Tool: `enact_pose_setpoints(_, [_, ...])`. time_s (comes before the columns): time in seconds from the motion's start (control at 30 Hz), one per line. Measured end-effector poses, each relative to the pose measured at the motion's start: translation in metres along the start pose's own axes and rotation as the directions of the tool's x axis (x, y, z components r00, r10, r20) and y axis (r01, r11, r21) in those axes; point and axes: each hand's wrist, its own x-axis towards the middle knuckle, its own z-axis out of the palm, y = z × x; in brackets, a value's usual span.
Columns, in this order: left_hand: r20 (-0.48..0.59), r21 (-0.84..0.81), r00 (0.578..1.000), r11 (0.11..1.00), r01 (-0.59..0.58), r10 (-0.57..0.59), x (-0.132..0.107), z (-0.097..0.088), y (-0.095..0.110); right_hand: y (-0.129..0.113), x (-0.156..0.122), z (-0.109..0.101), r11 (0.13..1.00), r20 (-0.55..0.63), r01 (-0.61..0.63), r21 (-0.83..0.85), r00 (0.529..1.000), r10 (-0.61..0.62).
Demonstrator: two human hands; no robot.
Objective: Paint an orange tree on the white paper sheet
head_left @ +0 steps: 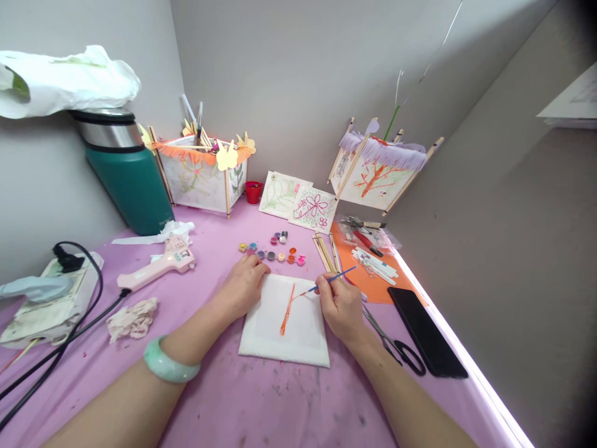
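A white square sheet (305, 336) lies flat on the purple cloth in front of me, with an orange painted stroke (288, 311) slanting down its middle. At the sheet's upper left edge, my left hand (245, 283) has its fingers bent together and presses on the corner. A slim blue paintbrush (330, 279) is pinched in my right hand (342, 305) over the sheet's right side. The brush tip points left, close to the stroke, where a thin orange line branches off. Small open paint pots (271, 256) in several colours stand just beyond the sheet.
On the left are a pink glue gun (156, 269), a power strip (51, 298) and a green bottle (130, 180). Scissors (394, 345) and a black phone (426, 330) lie right. Decorated paper lanterns (200, 177), a red cup (254, 192) and wooden sticks (324, 252) are behind.
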Motion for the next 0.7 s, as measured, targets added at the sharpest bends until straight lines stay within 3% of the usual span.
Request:
enact_pose_setpoints(0.23, [-0.012,-0.007,1.000,1.000,-0.007,0.007,0.000,0.001,-0.001,0.008,0.002,-0.005,0.987,-0.038,0.049,-0.153,0.998,-0.056])
enact_pose_setpoints(0.33, [-0.012,-0.012,1.000,1.000,-0.008,0.008,0.000,0.001,-0.001,0.001,0.001,-0.008,0.999,-0.039,-0.025,-0.038,0.999,0.024])
enact_pose_setpoints(0.5, [-0.029,-0.007,0.999,1.000,-0.022,0.021,0.000,0.002,-0.002,-0.015,-0.003,-0.003,0.959,0.082,-0.152,0.238,0.987,0.136])
enact_pose_setpoints(0.7, [-0.034,0.007,0.999,0.999,-0.031,0.031,0.001,0.004,-0.003,-0.016,-0.006,0.005,0.956,0.114,-0.154,0.251,0.985,0.128])
